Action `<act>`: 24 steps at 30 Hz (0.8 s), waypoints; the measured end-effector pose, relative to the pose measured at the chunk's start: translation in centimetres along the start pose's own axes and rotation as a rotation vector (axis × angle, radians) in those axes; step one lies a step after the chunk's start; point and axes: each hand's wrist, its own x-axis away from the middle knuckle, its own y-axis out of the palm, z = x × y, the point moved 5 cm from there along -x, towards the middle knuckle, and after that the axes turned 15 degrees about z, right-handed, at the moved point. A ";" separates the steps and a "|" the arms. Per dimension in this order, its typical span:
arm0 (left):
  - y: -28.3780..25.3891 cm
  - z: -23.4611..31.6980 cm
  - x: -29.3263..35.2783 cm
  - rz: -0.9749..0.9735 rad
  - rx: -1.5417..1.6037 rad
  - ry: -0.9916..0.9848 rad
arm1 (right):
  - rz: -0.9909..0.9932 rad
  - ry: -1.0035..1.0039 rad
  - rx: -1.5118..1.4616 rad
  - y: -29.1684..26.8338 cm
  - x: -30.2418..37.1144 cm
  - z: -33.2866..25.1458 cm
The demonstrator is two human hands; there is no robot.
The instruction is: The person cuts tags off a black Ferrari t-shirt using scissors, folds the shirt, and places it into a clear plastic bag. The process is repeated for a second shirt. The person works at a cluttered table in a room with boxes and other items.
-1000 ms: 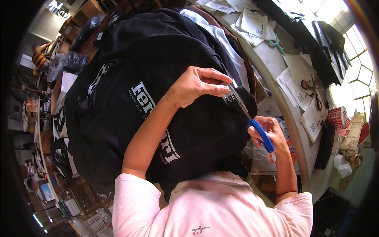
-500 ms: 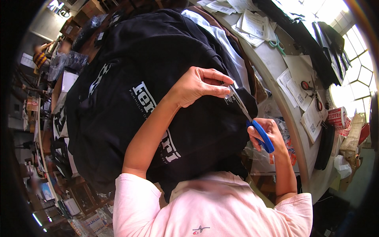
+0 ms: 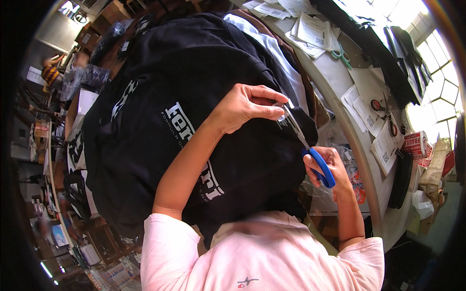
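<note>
1. Nearest, 6 o'clock: wearer's pale pink T-shirt [image 3: 264, 252], small line-and-heart motif on the front.
2. 3 o'clock: right hand [image 3: 335, 165], fingers curled through the handle of the blue-handled scissors [image 3: 322, 167]. Blades run up toward 11 o'clock, over the black cloth, tips next to the other hand. Whether the blades touch the cloth: can't tell.
3. 12 o'clock, just off centre: left hand [image 3: 240, 109], thumb and index pinching a small pale piece [image 3: 279, 105] right by the blade tips. Too small to ID.
4. Under both forearms, centre out to 9 o'clock: black garment [image 3: 242, 160], heaped, bold white lettering [image 3: 179, 121] across it. Small white print sits near the blades.
5. 1 o'clock, at the heap's far edge: white cloth [image 3: 272, 41], with brown cloth beside it.
6. 1 to 4 o'clock: bench [image 3: 330, 72], curved by the lens. On it: loose printed sheets [image 3: 313, 31] at 1, green-handled scissors [image 3: 342, 57] at 2, red-and-black-handled scissors [image 3: 392, 129] and red-and-white tape roll [image 3: 414, 144] near 3.
7. Far: bright window [image 3: 444, 92] between 2 and 3; cartons [image 3: 111, 13] at 11; blurred co-worker [image 3: 50, 74], striped top, at 10.
</note>
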 end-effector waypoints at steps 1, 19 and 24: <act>0.0 0.0 0.0 0.000 0.000 -0.003 | -0.001 0.001 -0.004 0.0 0.0 0.0; 0.1 -0.2 -0.1 0.015 -0.021 0.004 | -0.022 0.035 -0.189 0.8 -0.3 1.0; 0.1 -0.4 0.0 0.012 -0.019 0.011 | -0.045 0.050 -0.245 1.3 -0.3 1.1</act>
